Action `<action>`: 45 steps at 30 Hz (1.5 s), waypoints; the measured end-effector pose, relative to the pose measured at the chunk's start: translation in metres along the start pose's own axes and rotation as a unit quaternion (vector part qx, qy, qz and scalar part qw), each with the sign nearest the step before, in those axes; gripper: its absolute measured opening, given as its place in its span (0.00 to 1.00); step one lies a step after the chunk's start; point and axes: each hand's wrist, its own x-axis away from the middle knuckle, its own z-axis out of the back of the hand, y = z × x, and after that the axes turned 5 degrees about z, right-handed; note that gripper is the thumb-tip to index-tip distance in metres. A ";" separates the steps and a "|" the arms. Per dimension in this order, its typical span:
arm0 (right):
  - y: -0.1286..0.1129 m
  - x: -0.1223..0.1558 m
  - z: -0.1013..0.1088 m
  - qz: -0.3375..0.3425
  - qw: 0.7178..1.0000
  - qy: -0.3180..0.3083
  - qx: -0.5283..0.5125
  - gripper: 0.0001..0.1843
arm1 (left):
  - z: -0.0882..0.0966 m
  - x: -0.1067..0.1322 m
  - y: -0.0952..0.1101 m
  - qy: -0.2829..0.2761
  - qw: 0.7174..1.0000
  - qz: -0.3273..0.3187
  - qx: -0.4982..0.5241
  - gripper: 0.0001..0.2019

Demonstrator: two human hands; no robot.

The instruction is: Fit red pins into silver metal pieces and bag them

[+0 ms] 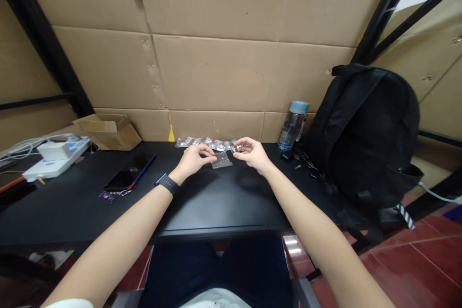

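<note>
My left hand [195,160], with a dark watch on the wrist, pinches the edge of a small clear plastic bag [222,160] that has a red strip near its top. Facing it, my right hand [251,153] is closed on a small shiny metallic object [233,147], too small to name exactly. The object is just right of the bag and above it in the view. Behind both hands, a row of small clear bags [187,142] with red marks lies along the back of the black table [216,207]. What those bags contain cannot be made out.
On the left are a phone [126,173], a blue-and-red pen [141,173], a power strip [57,160] and an open cardboard box [110,132]. A water bottle [292,126], keys [302,161] and a large black backpack [368,134] stand right. Cardboard [216,72] walls the back.
</note>
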 end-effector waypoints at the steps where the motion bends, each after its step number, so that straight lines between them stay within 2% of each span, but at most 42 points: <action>1: -0.002 0.002 -0.009 -0.004 1.000 0.001 -0.028 0.24 | -0.002 0.001 0.003 -0.009 1.000 0.000 0.021 0.15; 4: -0.005 0.007 -0.027 -0.014 0.997 -0.018 -0.072 0.25 | -0.007 0.004 0.010 -0.019 0.998 0.004 0.063 0.17; 7: -0.004 0.010 -0.034 -0.022 0.995 -0.043 -0.086 0.25 | -0.009 0.006 0.014 -0.022 0.999 -0.003 0.046 0.15; 14: -0.002 0.012 -0.036 -0.021 0.994 -0.064 -0.083 0.25 | -0.013 0.006 0.013 0.014 0.998 -0.063 -0.015 0.07; 18: -0.001 0.011 -0.038 -0.019 0.994 -0.070 -0.078 0.24 | -0.016 0.006 0.012 0.038 0.995 -0.086 -0.032 0.07; 23: 0.002 0.011 -0.036 -0.015 0.996 -0.063 -0.062 0.25 | -0.016 0.007 0.014 0.029 0.993 -0.111 -0.032 0.07; 34: 0.005 0.011 -0.037 -0.015 0.997 -0.056 -0.058 0.25 | -0.018 0.016 0.028 0.029 0.970 -0.126 -0.206 0.10; 45: 0.006 0.013 -0.037 -0.041 0.996 -0.054 -0.061 0.25 | -0.018 0.020 0.028 0.056 0.953 -0.166 -0.249 0.09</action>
